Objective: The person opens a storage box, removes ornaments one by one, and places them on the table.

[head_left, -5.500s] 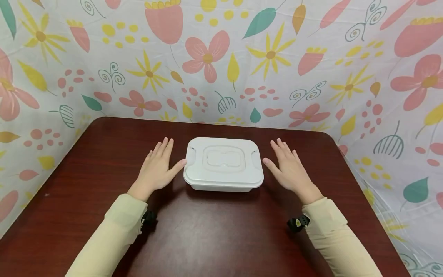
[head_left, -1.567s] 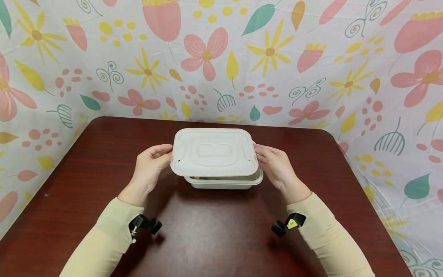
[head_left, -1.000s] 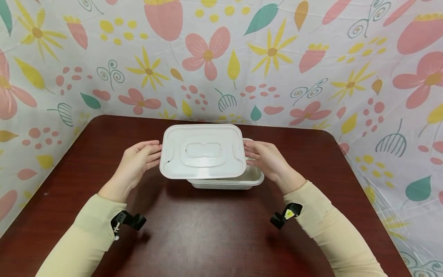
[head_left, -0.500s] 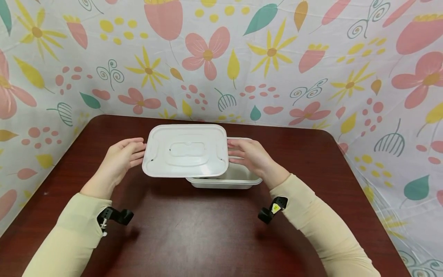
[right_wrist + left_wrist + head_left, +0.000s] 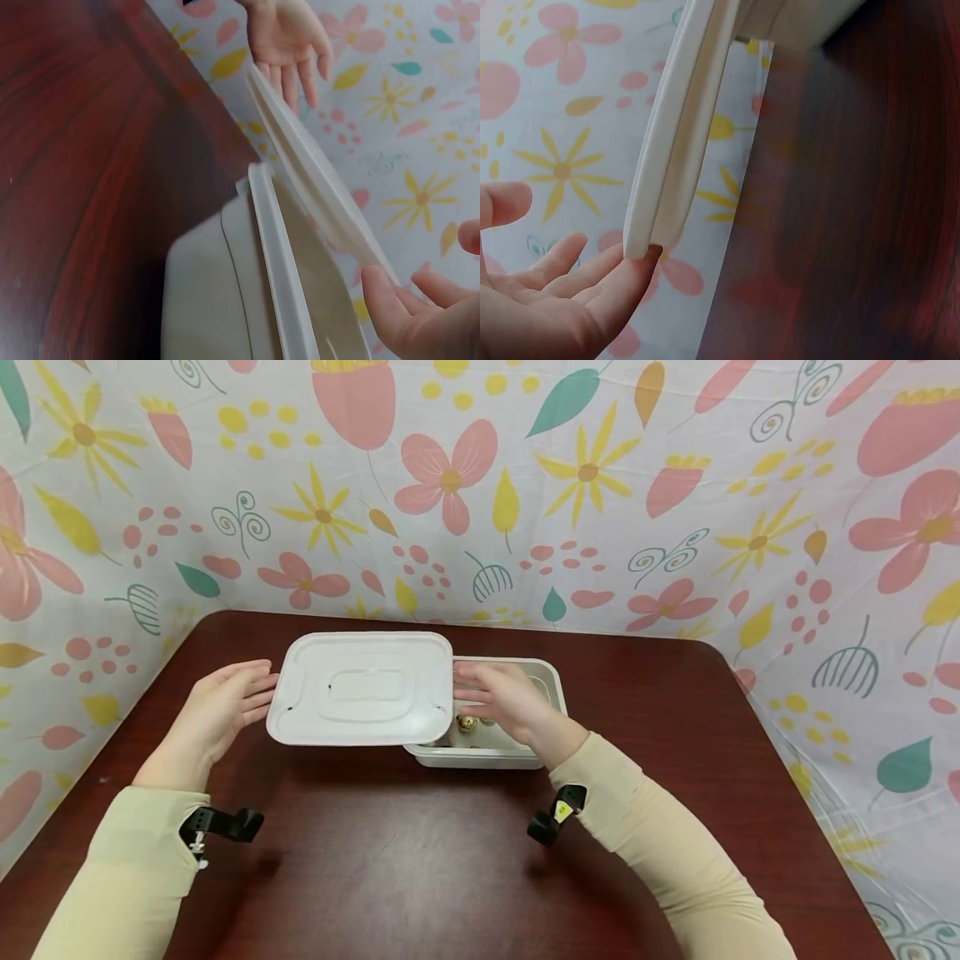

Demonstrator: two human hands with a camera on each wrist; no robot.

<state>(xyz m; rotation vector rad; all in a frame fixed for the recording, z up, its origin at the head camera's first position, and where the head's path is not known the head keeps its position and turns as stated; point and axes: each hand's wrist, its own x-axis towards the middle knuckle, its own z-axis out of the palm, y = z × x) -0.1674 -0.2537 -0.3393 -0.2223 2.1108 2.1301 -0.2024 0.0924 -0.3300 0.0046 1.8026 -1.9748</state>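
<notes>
A white rectangular lid (image 5: 360, 689) is held up level, left of its container and overlapping the container's left part. My left hand (image 5: 213, 714) supports the lid's left edge with extended fingertips; in the left wrist view its thumb (image 5: 506, 204) stands away from the lid. My right hand (image 5: 517, 702) reaches over the container, its straight fingers under the lid's right edge. The white container (image 5: 480, 762) sits uncovered on the right side. A shiny gold round thing (image 5: 467, 723) and some small items lie inside, partly hidden by the lid and my right hand.
A dark red-brown table (image 5: 405, 860) carries the container near its far side. Behind and at both sides hangs a white cloth (image 5: 450, 577) printed with flowers. A black camera mount (image 5: 225, 827) is strapped to each wrist.
The lid has been lifted off the container and carried left by both hands, baring the container's right part and some contents. The container has stayed in place.
</notes>
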